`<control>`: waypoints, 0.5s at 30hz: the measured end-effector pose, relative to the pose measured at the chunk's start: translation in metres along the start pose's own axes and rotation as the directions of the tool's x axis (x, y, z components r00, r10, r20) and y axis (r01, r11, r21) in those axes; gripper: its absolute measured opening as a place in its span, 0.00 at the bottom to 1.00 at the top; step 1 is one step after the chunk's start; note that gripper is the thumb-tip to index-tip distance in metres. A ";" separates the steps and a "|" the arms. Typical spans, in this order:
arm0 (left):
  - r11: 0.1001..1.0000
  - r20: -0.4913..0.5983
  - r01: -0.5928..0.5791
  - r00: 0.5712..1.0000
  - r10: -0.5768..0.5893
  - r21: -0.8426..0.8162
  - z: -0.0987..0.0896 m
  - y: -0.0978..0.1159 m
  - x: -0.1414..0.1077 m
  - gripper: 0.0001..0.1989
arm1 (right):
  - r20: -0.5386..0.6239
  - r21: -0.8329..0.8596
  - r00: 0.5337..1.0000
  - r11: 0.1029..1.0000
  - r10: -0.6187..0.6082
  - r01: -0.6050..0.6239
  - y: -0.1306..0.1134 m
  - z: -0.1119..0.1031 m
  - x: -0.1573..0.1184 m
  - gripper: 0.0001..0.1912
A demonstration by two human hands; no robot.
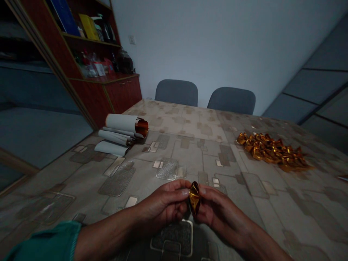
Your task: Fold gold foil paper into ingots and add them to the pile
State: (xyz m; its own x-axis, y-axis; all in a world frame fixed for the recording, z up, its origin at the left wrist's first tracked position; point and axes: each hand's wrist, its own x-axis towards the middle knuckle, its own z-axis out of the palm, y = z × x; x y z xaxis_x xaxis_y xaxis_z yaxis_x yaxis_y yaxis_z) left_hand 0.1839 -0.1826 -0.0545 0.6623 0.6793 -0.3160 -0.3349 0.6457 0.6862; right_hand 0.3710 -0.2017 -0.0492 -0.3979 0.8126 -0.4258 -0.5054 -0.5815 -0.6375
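A folded gold foil paper ingot [194,198] is held upright between my two hands, above the near part of the table. My left hand [172,199] pinches it from the left, thumb on its side. From the right, my right hand [213,204] grips its other side with the fingers curled behind and below. Several finished-looking gold paper ingots [272,150] lie clustered on the table to the right. Off to the left sits a curled stack of paper sheets [122,121], pale outside and gold-orange inside.
The table [187,145] wears a patterned beige and grey cloth. Two grey chairs [176,92] stand behind its far edge, against the wall. A reddish wooden cabinet [122,92] with shelves of goods rises at the back left.
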 end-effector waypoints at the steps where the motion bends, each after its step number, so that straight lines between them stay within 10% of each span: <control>1: 1.000 -0.004 0.003 1.000 -0.003 -0.014 0.000 0.000 0.000 0.18 | 0.000 -0.002 1.000 1.000 -0.010 0.010 0.000 0.001 0.000 0.17; 15: 0.981 -0.100 -0.148 0.986 0.136 -0.124 0.002 -0.003 0.002 0.25 | 0.106 0.022 0.981 0.987 -0.161 0.160 0.000 0.002 0.002 0.14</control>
State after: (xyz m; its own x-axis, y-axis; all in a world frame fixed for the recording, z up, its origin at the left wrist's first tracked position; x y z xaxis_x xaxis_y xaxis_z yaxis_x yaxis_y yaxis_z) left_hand 0.1871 -0.1841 -0.0560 0.5402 0.7923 -0.2836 -0.5095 0.5761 0.6391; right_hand 0.3685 -0.2006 -0.0489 -0.3901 0.8870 -0.2472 -0.5793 -0.4451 -0.6828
